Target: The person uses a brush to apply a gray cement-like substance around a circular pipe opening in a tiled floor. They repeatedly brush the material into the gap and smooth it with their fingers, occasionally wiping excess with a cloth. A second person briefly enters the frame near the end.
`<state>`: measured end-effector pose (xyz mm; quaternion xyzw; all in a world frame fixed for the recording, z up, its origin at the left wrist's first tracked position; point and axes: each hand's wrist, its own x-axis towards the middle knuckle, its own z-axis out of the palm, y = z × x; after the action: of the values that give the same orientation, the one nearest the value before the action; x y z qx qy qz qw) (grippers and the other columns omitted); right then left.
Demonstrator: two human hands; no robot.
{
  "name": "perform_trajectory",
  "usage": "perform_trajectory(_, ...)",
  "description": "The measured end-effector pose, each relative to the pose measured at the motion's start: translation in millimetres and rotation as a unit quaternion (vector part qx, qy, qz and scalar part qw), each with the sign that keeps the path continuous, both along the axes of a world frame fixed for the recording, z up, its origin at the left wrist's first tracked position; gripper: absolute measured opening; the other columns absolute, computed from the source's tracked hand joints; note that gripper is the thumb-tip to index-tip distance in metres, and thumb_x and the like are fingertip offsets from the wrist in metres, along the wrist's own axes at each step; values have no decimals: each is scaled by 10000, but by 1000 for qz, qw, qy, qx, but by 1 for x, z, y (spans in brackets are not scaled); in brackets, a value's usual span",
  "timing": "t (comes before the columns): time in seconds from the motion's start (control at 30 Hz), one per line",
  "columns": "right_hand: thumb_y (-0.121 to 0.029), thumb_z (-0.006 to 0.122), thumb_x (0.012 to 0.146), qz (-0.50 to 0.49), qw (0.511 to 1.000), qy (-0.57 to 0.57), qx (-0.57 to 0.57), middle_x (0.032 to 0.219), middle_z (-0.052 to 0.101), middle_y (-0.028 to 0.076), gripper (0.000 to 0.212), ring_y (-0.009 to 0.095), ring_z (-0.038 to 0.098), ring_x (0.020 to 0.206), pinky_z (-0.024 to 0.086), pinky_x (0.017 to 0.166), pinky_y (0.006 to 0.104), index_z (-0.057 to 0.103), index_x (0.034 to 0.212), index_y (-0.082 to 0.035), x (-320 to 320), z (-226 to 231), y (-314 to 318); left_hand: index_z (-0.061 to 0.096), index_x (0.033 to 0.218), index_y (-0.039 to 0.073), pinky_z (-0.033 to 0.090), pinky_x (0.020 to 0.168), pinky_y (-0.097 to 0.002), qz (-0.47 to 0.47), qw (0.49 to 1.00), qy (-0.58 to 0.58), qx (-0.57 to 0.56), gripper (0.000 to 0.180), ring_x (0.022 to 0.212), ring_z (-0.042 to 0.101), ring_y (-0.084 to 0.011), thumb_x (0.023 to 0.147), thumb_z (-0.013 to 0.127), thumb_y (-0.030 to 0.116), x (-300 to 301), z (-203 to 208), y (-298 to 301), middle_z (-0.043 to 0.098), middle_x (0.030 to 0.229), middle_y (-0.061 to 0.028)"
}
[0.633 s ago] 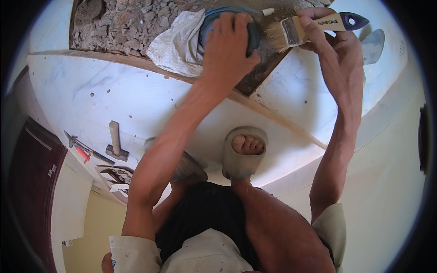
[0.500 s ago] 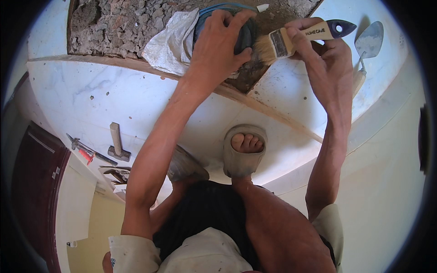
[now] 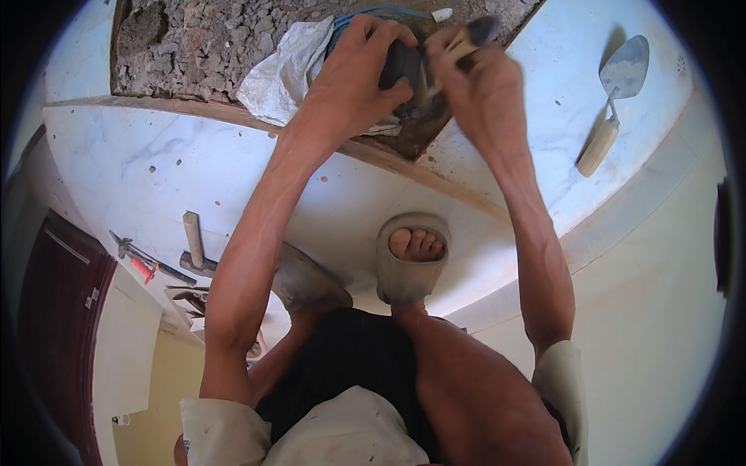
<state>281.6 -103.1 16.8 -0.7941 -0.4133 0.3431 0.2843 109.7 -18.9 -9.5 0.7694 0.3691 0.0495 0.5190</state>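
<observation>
My right hand (image 3: 486, 85) is closed round a paintbrush (image 3: 468, 40) with a pale handle and dark tip. Its bristles are smeared by motion beside a dark, rounded thing (image 3: 400, 64) with a blue edge. My left hand (image 3: 357, 78) is wrapped round the left side of that dark thing, fingers over its top and thumb at the near side. What exactly it is I cannot make out. A crumpled white woven sack (image 3: 278, 81) lies against it on the left. Both sit at the edge of a pit of broken grey rubble (image 3: 210, 50).
On the pale marbled tiles (image 3: 536, 105), a trowel (image 3: 624, 68) lies at the right. A hammer (image 3: 193, 233) and a red-handled tool (image 3: 144, 268) lie at the left, near a box of tools (image 3: 194, 303). My sandalled foot (image 3: 413, 260) stands below the pit's edge.
My right hand has moved left with the paintbrush, bringing its bristles beside the dark rounded thing. The trowel's handle now shows fully. My left hand keeps its hold.
</observation>
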Motion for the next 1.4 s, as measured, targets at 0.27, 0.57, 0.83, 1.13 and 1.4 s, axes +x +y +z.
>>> perform_trajectory(0.27, -97, 752, 979, -7, 994, 92, -55, 921, 765, 175, 88, 278, 751, 806, 569, 761, 389, 769, 1059, -65, 10, 24, -12, 644, 1292, 115, 550, 983, -492, -44, 999, -14, 17, 472, 1138, 662, -394, 860, 826, 174, -5, -5, 11, 617, 1262, -193)
perform_trajectory(0.57, -15, 765, 840, 318, 929, 189, 27, 1180, 765, 118, 178, 300, 742, 1084, 575, 934, 395, 768, 1016, -35, 58, 80, -3, 709, 1053, 29, 549, 917, -534, -182, 960, -66, 204, 396, 1042, 698, -443, 855, 870, 331, 25, -53, 49, 706, 1025, -205)
perform_trajectory(0.83, 55, 652, 810, 292, 945, 75, -129, 1180, 729, 67, 139, 258, 717, 924, 573, 735, 353, 666, 928, -18, -5, 64, -19, 776, 865, 15, 584, 822, -531, -182, 959, -30, 216, 361, 896, 749, -440, 688, 951, 276, 43, -71, 41, 755, 878, -228)
perform_trajectory(1.13, -16, 637, 934, 371, 926, 51, -39, 1072, 731, 41, 25, 156, 678, 887, 534, 757, 305, 655, 918, -13, -8, 56, -20, 674, 1102, 27, 554, 895, -514, -31, 972, -159, 170, 303, 971, 731, -407, 854, 805, 144, 5, -55, 17, 734, 948, -198)
perform_trajectory(1.4, 81, 662, 860, 361, 908, 135, -164, 989, 717, 116, 100, 289, 722, 1029, 577, 867, 339, 625, 875, -10, -17, 62, -2, 726, 904, 44, 534, 864, -524, -211, 960, 70, 169, 72, 932, 719, -422, 891, 730, 115, -58, -13, 19, 743, 875, -197)
